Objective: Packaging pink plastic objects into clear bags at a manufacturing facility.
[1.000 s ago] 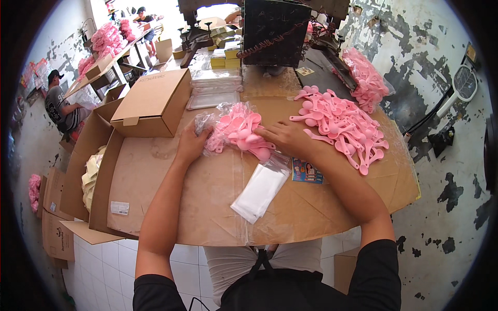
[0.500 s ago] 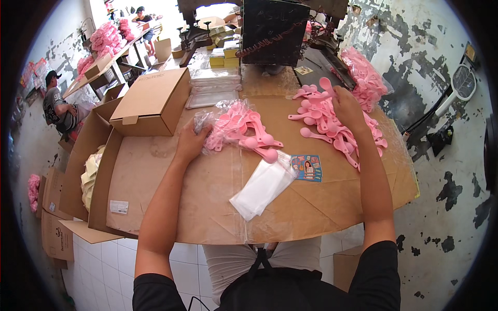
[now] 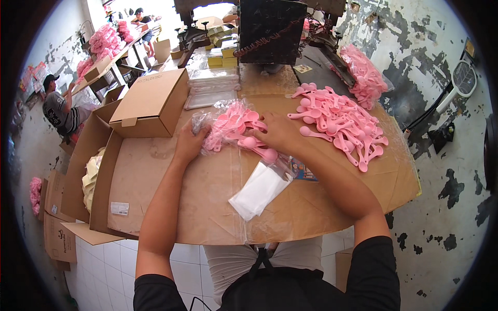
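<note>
A clear plastic bag (image 3: 198, 120) bulging with pink measuring spoons (image 3: 228, 127) lies left of the middle of the cardboard-covered table. My left hand (image 3: 191, 141) grips its left side, fingers closed on the film. At the right side of the bag, my right hand (image 3: 277, 133) has its thumb and fingers around the spoons sticking out; its fingertips are partly hidden among them. A loose heap of pink spoons (image 3: 337, 122) spreads to the right, beyond my right forearm. Flat clear plastic sleeves (image 3: 259, 192) lie in front of the bag. My right arm partly covers a colourful printed card (image 3: 303, 170).
A closed cardboard box (image 3: 150, 101) and an open carton (image 3: 98, 176) stand at the left. Stacked clear packs (image 3: 212, 85) lie behind the bag. A black machine (image 3: 271, 33) rises at the back, beside a bag of pink spoons (image 3: 365, 78). Two people are farther off at left.
My right hand has moved left from the loose heap, where it held a pink spoon, to the spoons at the bag. My left hand keeps its grip on the bag.
</note>
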The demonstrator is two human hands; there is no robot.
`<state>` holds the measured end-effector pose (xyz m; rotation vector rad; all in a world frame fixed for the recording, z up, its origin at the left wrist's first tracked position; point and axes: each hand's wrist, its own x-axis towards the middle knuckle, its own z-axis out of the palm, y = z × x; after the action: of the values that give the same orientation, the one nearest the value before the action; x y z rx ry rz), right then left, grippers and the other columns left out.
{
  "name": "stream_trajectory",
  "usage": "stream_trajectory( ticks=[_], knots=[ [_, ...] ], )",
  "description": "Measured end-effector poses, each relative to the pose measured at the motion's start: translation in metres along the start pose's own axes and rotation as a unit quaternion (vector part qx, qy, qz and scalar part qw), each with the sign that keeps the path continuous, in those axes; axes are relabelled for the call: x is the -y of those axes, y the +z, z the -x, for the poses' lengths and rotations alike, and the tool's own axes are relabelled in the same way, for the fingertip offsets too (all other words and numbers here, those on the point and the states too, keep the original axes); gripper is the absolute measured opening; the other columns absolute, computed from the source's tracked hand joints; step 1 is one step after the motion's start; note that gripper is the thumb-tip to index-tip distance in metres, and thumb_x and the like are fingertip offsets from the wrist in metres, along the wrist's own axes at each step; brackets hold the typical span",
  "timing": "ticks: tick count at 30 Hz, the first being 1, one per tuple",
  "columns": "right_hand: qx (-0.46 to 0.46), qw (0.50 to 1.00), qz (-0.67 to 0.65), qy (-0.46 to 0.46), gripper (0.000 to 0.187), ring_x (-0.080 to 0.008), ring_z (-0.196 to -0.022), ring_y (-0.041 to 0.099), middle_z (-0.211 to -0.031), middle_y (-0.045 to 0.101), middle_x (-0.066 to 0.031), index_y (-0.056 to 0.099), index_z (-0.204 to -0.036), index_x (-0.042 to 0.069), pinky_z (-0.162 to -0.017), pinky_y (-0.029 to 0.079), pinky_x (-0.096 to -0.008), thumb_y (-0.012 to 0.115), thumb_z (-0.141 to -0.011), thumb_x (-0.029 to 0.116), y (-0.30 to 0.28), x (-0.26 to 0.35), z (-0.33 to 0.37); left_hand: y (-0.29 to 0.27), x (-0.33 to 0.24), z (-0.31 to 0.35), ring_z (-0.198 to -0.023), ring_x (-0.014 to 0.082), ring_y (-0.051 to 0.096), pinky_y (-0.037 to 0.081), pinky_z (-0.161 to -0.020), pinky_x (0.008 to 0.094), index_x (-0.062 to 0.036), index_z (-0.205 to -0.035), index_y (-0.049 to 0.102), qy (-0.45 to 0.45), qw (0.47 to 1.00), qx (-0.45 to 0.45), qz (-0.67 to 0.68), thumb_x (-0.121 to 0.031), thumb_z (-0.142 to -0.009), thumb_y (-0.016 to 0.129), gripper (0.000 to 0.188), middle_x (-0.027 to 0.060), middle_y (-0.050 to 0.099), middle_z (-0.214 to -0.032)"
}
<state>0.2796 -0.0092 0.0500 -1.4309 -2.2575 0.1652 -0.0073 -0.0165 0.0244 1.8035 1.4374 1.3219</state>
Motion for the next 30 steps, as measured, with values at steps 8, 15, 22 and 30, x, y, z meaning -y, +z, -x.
stream_trajectory(
  ticks=[8,15,22,30],
  knots=[
    [0.080,0.992,-0.089,0.042,0.023,-0.0396,-0.095,0.069,-0.103,0.072,-0.0225,0.069,-0.103,0.000,-0.086,0.052,-0.0471,0.058,-0.090,0.015,-0.023,-0.005,-0.008,-0.005,-0.001,0.002,-0.087,0.0169,0.068,0.053,-0.081,0.0338,0.0013,-0.113,0.067,-0.005,1.000,0.001,-0.013,-0.019,-0.094,0.070,0.028,0.0116,0.075,-0.097],
    [-0.089,0.970,0.212,0.081,0.025,-0.0329,-0.104,0.066,-0.106,0.071,-0.0139,0.072,-0.110,0.004,-0.090,0.050,-0.0449,0.058,-0.091,0.013,-0.088,-0.074,-0.004,0.001,0.003,-0.001,-0.086,0.0179,0.068,0.053,-0.081,0.0347,0.0012,-0.114,0.068,0.000,1.000,0.001,0.004,-0.018,-0.093,0.070,0.029,0.0121,0.075,-0.098],
    [0.146,0.982,-0.046,-0.113,0.040,-0.0357,-0.119,0.057,-0.124,0.062,-0.0155,0.063,-0.127,0.005,-0.100,0.047,-0.0431,0.066,-0.089,0.019,-0.038,-0.020,0.014,-0.004,0.008,0.001,-0.087,0.0190,0.068,0.053,-0.082,0.0352,0.0019,-0.115,0.067,-0.006,1.000,-0.005,-0.013,-0.020,-0.093,0.070,0.031,0.0131,0.075,-0.098],
    [0.231,0.965,-0.092,-0.076,0.039,-0.0312,-0.114,0.058,-0.133,0.054,-0.0194,0.063,-0.125,0.003,-0.092,0.048,-0.0395,0.068,-0.091,0.020,-0.022,-0.012,0.005,-0.001,0.000,0.000,-0.089,0.0151,0.067,0.053,-0.082,0.0334,0.0004,-0.114,0.069,-0.013,1.000,0.001,-0.021,-0.020,-0.093,0.073,0.029,0.0091,0.075,-0.100]
  ],
)
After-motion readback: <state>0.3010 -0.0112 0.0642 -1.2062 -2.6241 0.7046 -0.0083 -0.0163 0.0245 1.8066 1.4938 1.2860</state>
